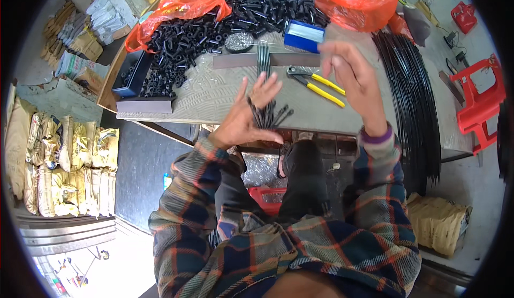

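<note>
My left hand lies at the table's front edge with its fingers spread, resting on or just over a bundle of thin dark rods. The rods' black knobbed ends stick out toward me between thumb and fingers. My right hand is raised to the right, its fingers bent and smeared by motion; whether anything is between them I cannot make out. It is nearest to a blue box with thin pale pieces inside. Yellow-handled cutting pliers lie between the hands.
Heaped black plastic parts cover the far left, with orange-red bags behind. A round dish and a flat metal strip lie mid-table. Long black rods hang over the right edge. A red stool stands right.
</note>
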Demonstrator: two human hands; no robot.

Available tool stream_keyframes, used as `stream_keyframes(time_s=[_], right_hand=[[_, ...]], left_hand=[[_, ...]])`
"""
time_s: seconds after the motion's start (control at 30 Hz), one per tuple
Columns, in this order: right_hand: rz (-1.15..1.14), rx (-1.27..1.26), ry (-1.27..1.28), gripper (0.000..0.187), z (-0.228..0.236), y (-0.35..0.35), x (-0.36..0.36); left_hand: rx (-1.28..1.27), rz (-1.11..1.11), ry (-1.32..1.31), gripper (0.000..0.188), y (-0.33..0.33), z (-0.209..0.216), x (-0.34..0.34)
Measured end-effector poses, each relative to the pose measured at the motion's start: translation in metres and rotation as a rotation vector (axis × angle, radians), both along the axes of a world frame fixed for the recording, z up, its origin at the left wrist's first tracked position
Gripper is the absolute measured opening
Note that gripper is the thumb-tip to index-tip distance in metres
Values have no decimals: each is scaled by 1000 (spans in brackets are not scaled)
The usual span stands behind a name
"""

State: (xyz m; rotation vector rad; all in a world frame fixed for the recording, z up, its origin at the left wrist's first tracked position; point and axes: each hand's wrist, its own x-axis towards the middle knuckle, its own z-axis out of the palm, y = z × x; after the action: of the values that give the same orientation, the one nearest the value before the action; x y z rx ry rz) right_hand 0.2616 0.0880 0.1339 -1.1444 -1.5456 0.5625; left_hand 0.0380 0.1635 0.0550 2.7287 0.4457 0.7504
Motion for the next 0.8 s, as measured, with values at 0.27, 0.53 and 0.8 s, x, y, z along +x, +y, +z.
stream_keyframes(time_s=[0.27, 0.53, 0.8], right_hand=[[-176, 620, -607, 27, 19, -44, -36], [-116, 530, -322, 36, 0, -36, -50], [-324, 813, -770, 43, 11, -43, -47]], left_hand=[[-855, -270, -503, 28, -38, 90, -2], [-726, -211, -538, 25, -43, 86, -8], [-613, -144, -494, 23, -46, 91, -10]])
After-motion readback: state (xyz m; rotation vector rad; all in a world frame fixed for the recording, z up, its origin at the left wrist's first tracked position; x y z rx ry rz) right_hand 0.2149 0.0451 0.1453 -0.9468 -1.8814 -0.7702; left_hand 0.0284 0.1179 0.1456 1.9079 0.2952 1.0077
